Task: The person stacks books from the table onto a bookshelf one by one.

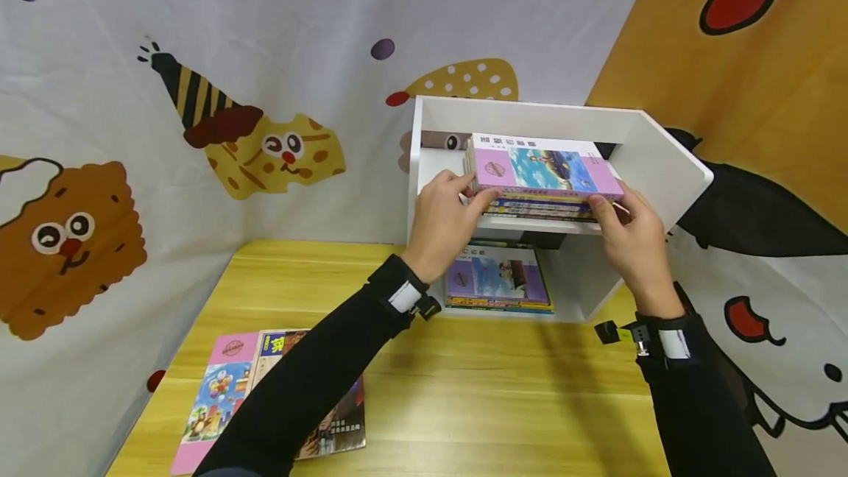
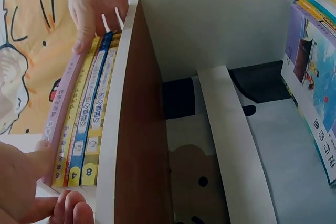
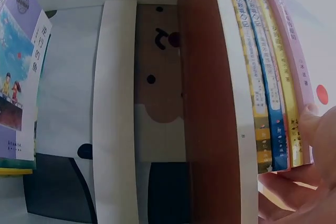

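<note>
A stack of several books lies on the upper shelf of a white bookshelf, a pink and purple picture-cover book on top. My left hand grips the stack's left end, thumb along the front top edge. At the right end my right hand holds it, with the thumb on the pink spine. In the left wrist view, yellow and blue spines show below the pink one. Curled fingers of the right hand sit at the stack's end in the right wrist view.
On the lower shelf lies another stack of books. A pink-bordered book and a dark-covered magazine lie on the wooden table at front left, partly behind my left sleeve. A cartoon-print curtain hangs behind the bookshelf.
</note>
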A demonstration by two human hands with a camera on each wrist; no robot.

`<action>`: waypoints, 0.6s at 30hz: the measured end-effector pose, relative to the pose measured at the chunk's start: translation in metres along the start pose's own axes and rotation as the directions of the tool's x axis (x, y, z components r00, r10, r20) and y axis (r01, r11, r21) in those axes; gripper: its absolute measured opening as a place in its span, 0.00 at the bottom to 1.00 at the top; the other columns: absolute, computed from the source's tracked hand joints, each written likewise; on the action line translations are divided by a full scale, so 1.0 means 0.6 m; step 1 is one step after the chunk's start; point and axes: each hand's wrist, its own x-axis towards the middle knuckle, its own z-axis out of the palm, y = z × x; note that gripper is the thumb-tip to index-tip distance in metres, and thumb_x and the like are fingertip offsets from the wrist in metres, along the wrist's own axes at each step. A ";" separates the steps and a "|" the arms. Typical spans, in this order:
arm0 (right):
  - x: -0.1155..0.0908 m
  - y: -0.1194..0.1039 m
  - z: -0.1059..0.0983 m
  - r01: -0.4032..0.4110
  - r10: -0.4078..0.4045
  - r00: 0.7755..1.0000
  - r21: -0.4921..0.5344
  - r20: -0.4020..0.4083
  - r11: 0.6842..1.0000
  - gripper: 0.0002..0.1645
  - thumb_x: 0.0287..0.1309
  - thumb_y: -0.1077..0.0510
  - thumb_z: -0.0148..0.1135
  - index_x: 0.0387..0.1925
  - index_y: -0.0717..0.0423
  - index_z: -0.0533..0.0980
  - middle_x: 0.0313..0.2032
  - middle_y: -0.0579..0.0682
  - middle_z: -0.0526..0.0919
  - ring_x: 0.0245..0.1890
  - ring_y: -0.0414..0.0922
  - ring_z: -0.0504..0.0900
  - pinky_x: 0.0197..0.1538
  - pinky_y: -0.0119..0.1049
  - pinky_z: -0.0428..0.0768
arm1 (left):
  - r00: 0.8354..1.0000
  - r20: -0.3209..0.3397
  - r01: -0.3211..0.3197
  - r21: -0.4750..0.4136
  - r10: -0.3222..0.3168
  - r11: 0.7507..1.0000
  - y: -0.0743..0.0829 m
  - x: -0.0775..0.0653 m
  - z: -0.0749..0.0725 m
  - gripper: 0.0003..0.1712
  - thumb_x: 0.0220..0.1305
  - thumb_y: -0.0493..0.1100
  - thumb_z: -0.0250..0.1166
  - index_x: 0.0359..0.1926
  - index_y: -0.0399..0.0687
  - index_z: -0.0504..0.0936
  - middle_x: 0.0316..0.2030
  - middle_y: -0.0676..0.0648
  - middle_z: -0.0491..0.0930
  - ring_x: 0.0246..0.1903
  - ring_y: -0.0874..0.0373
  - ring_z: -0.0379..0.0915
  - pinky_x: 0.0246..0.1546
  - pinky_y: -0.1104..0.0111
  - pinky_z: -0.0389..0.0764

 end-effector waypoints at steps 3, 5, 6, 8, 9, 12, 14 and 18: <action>0.001 0.000 0.001 0.004 -0.004 1.000 -0.008 -0.006 1.000 0.41 0.82 0.33 0.56 0.84 0.46 0.68 0.78 0.60 0.75 0.77 0.62 0.76 0.77 0.63 0.74 | 1.000 -0.006 -0.005 0.020 0.005 1.000 0.000 0.004 0.000 0.25 0.75 0.60 0.73 0.56 0.44 0.94 0.32 0.50 0.82 0.33 0.58 0.73 0.33 0.69 0.67; 0.001 -0.001 0.001 0.008 -0.009 1.000 -0.011 -0.013 1.000 0.41 0.81 0.33 0.56 0.84 0.47 0.69 0.77 0.61 0.77 0.75 0.63 0.78 0.76 0.65 0.76 | 1.000 -0.009 -0.005 0.033 0.005 0.999 0.001 0.007 0.000 0.25 0.75 0.60 0.73 0.55 0.44 0.94 0.32 0.50 0.83 0.32 0.58 0.74 0.33 0.70 0.68; 0.001 -0.001 0.001 0.009 -0.009 1.000 -0.012 -0.016 1.000 0.40 0.81 0.33 0.56 0.83 0.47 0.69 0.76 0.62 0.77 0.74 0.62 0.79 0.75 0.65 0.76 | 1.000 -0.008 -0.003 0.038 0.003 0.999 0.001 0.007 0.000 0.25 0.75 0.60 0.73 0.55 0.45 0.94 0.31 0.50 0.83 0.32 0.58 0.74 0.33 0.70 0.68; 0.001 -0.002 0.002 0.010 -0.010 1.000 -0.018 -0.027 1.000 0.40 0.81 0.33 0.57 0.83 0.46 0.70 0.75 0.61 0.80 0.71 0.61 0.81 0.75 0.61 0.79 | 1.000 -0.006 0.001 0.048 -0.001 0.999 0.000 0.009 0.001 0.24 0.76 0.59 0.72 0.55 0.45 0.94 0.31 0.50 0.83 0.32 0.58 0.74 0.33 0.70 0.68; 0.001 -0.002 0.003 0.011 -0.012 0.999 -0.021 -0.032 1.000 0.40 0.81 0.33 0.57 0.82 0.46 0.71 0.74 0.61 0.80 0.69 0.59 0.82 0.74 0.57 0.81 | 1.000 -0.005 0.003 0.053 -0.003 0.999 0.000 0.009 0.001 0.24 0.76 0.59 0.72 0.55 0.45 0.94 0.31 0.50 0.82 0.32 0.58 0.74 0.33 0.70 0.67; -0.001 -0.002 0.005 0.017 -0.018 0.999 -0.034 -0.049 0.999 0.39 0.80 0.32 0.58 0.81 0.44 0.73 0.72 0.59 0.83 0.65 0.54 0.84 0.68 0.36 0.85 | 1.000 -0.002 0.008 0.072 -0.008 0.997 0.000 0.009 0.002 0.24 0.77 0.59 0.72 0.55 0.45 0.94 0.30 0.50 0.82 0.31 0.58 0.73 0.32 0.71 0.67; -0.002 -0.001 0.006 0.026 -0.028 0.998 -0.041 -0.060 0.999 0.38 0.80 0.32 0.58 0.81 0.44 0.74 0.71 0.58 0.84 0.61 0.50 0.84 0.60 0.22 0.82 | 1.000 -0.001 -0.001 0.095 0.001 0.995 0.000 0.009 0.003 0.24 0.77 0.59 0.72 0.56 0.44 0.94 0.31 0.50 0.82 0.31 0.59 0.73 0.32 0.71 0.68; -0.001 0.001 0.009 0.043 -0.046 0.997 -0.043 -0.069 0.998 0.37 0.80 0.33 0.58 0.81 0.43 0.73 0.70 0.58 0.84 0.55 0.44 0.81 0.52 0.13 0.73 | 0.999 -0.005 -0.040 0.148 0.041 0.988 0.000 0.008 0.004 0.26 0.78 0.59 0.70 0.58 0.43 0.93 0.33 0.49 0.84 0.31 0.61 0.75 0.30 0.72 0.69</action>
